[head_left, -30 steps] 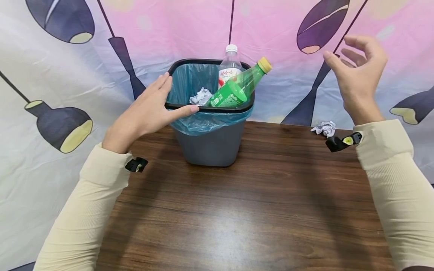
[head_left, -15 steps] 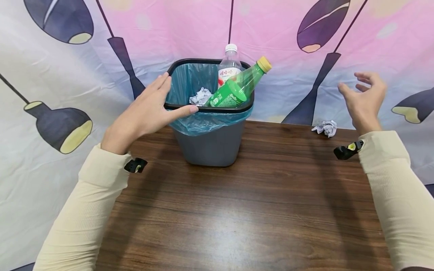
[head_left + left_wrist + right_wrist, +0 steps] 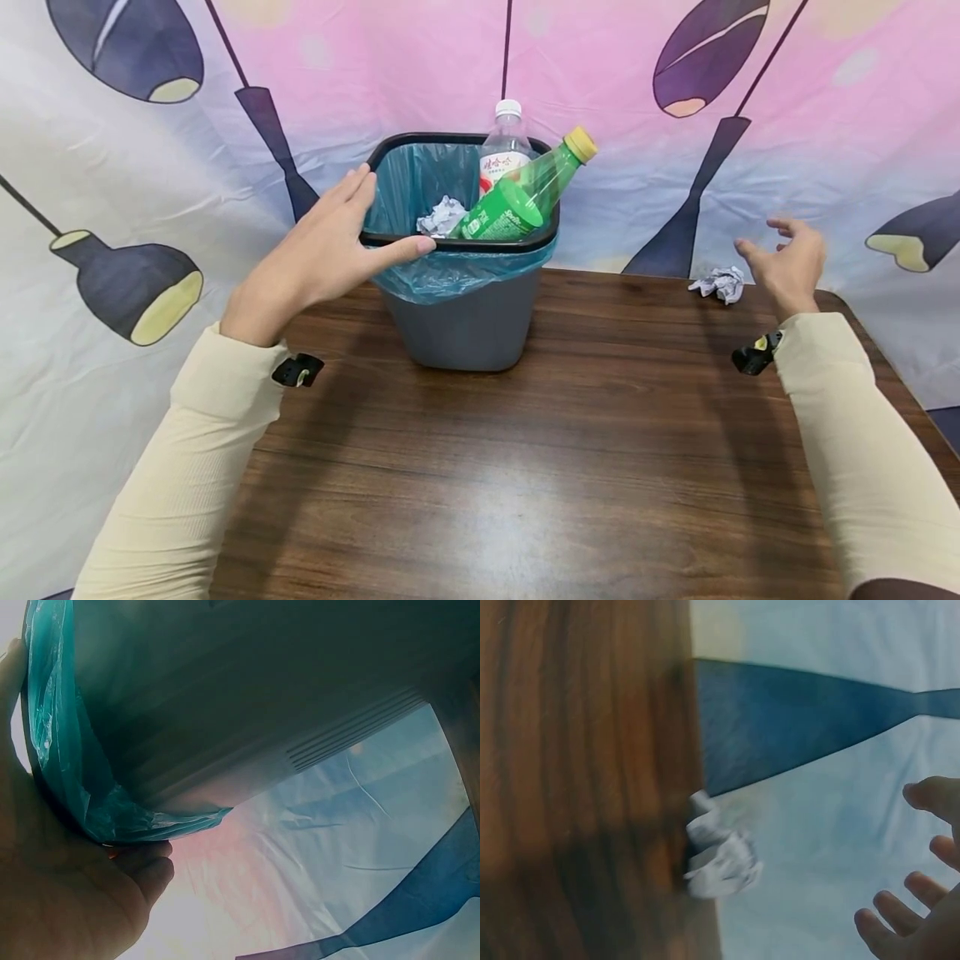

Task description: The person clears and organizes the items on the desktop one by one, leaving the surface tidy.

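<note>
A grey trash bin with a black rim and a blue liner bag stands on the table. My left hand rests along its left rim, fingers straight and thumb over the front edge. In the left wrist view the hand lies at the rim beside the liner. My right hand hovers at the right, fingers spread and slightly bent, holding nothing. Just left of it a crumpled paper ball lies at the table's back edge. The right wrist view shows this paper apart from the fingertips.
Inside the bin are a green Sprite bottle leaning out past the right rim, a clear bottle with a white cap, and another paper ball. A printed cloth hangs right behind the dark wooden table.
My right hand has come down from high against the cloth toward the paper ball at the table's back edge. The left hand keeps its place on the bin.
</note>
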Demonstrator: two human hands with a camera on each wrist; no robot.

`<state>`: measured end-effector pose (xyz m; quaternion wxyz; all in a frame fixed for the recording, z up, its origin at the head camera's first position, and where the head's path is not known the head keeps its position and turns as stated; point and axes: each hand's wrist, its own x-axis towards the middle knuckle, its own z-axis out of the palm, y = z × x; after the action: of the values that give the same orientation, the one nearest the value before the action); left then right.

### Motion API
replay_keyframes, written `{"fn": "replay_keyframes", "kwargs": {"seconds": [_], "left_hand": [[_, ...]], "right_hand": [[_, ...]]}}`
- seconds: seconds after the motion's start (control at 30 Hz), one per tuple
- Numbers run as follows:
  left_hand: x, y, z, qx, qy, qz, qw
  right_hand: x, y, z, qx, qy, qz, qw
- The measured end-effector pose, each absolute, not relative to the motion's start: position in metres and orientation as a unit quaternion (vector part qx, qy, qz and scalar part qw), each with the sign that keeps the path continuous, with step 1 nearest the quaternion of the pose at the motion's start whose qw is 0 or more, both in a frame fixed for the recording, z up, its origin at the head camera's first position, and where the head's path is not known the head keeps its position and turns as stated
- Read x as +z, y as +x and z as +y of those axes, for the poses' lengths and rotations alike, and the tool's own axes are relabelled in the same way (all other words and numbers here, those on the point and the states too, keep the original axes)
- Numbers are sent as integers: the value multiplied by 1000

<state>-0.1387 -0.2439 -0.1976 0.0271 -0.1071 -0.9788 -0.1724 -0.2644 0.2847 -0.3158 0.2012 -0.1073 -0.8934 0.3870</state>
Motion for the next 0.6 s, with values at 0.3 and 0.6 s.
{"fn": "replay_keyframes", "kwargs": {"seconds": [0.3,0.6], "left_hand": [[-198,-139,-244,-172,-107,-979,32],[-198,-140,-244,-173,-110,-978,37]], "right_hand": [[-344,-266,301,335,-31,-937,95],[-358,-267,308,314,-20,-948,43]]}}
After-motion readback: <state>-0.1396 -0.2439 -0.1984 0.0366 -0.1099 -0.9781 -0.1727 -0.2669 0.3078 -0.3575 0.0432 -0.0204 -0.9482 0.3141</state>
